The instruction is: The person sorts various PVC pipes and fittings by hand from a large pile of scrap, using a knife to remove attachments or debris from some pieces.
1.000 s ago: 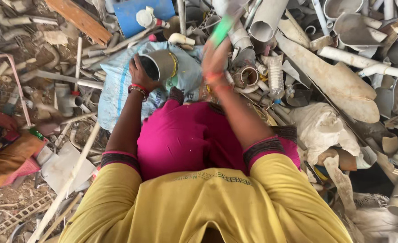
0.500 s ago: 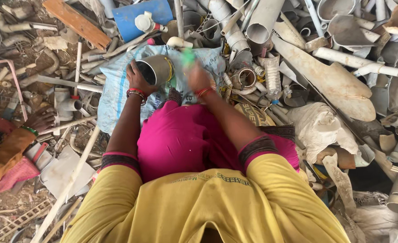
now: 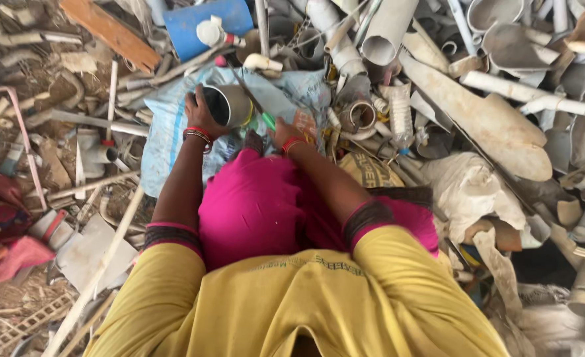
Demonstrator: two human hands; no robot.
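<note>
So the left hand (image 3: 198, 114) is wrapped around a short grey pipe fitting (image 3: 230, 106), fingers curled over its rim, open dark mouth facing up toward the camera. That fitting sits at about 11 o'clock from the middle of the view, right on top of a pale blue woven sack (image 3: 167, 142) spread over the scrap.

The right hand (image 3: 281, 134) is just at 3 o'clock of the fitting, closed around a thin tool with a green handle (image 3: 268, 121); the dark shaft runs up toward 11 o'clock across the fitting. Can't tell if the tip actually touches the pipe.

Both wrists have red bangles. Pink cloth (image 3: 259, 205) covers the lap at 6 o'clock of the hands.

Around it: a blue plastic drum piece (image 3: 200, 26) at 12 o'clock, big grey pipes (image 3: 388, 33) at 1 o'clock, a broken off-white sheet (image 3: 484, 125) at 3 o'clock.
</note>
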